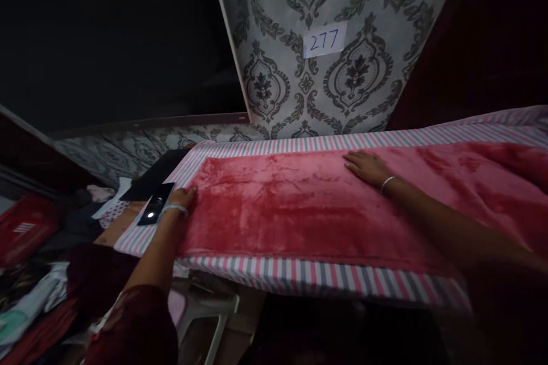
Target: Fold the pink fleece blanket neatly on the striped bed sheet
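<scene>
A red plush blanket (278, 205) lies spread over a pink, grey and white striped sheet (295, 274) on a long table-like surface. At the blanket's left edge is my left hand (184, 197), its fingers closed on the border and partly hidden. My right hand (369, 167) rests flat on the upper middle of the blanket, fingers stretched out and holding nothing. Faint creases and darker brushed patches show across the pile. Beside my left wrist, a dark phone (156, 204) with a bright reflection lies on the striped sheet.
Behind the surface stands a patterned wall (295, 97) with a paper marked 277 (325, 40). A large dark screen (115, 40) is at upper left. Clothes and a red bag (28, 228) crowd the left side. A white plastic stool (214, 308) stands below the front edge.
</scene>
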The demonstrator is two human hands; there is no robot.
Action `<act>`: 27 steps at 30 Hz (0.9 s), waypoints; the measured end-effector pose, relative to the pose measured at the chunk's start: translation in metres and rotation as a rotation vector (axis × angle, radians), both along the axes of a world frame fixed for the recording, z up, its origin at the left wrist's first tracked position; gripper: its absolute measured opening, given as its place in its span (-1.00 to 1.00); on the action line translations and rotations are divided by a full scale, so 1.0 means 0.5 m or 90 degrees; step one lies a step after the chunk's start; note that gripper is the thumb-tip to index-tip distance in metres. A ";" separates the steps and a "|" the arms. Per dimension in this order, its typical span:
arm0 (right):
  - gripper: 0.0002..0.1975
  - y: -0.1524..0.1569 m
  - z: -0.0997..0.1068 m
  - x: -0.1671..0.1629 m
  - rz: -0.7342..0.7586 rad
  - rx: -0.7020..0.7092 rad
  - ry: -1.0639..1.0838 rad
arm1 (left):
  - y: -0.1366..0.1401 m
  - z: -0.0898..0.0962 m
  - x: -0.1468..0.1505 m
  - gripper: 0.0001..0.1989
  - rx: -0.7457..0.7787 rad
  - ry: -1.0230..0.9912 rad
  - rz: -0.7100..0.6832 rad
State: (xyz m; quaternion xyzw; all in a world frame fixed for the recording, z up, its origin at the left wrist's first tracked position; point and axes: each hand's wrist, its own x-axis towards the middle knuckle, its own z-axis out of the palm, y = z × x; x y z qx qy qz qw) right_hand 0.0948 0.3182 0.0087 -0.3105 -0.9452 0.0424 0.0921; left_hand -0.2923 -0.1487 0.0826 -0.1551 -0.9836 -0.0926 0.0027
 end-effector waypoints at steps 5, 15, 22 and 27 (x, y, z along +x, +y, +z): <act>-0.40 -0.021 0.006 -0.066 0.015 0.028 0.028 | -0.034 -0.008 0.007 -0.44 0.003 -0.087 0.015; -0.43 -0.073 0.037 -0.136 -0.043 -0.006 -0.053 | -0.029 -0.035 0.042 -0.48 -0.089 -0.022 0.002; -0.42 -0.072 0.052 -0.157 -0.029 -0.021 -0.060 | -0.032 -0.013 0.041 -0.52 -0.024 -0.056 0.011; -0.39 -0.117 0.058 -0.261 0.054 -0.033 -0.046 | -0.113 -0.003 0.058 -0.56 0.215 -0.188 -0.001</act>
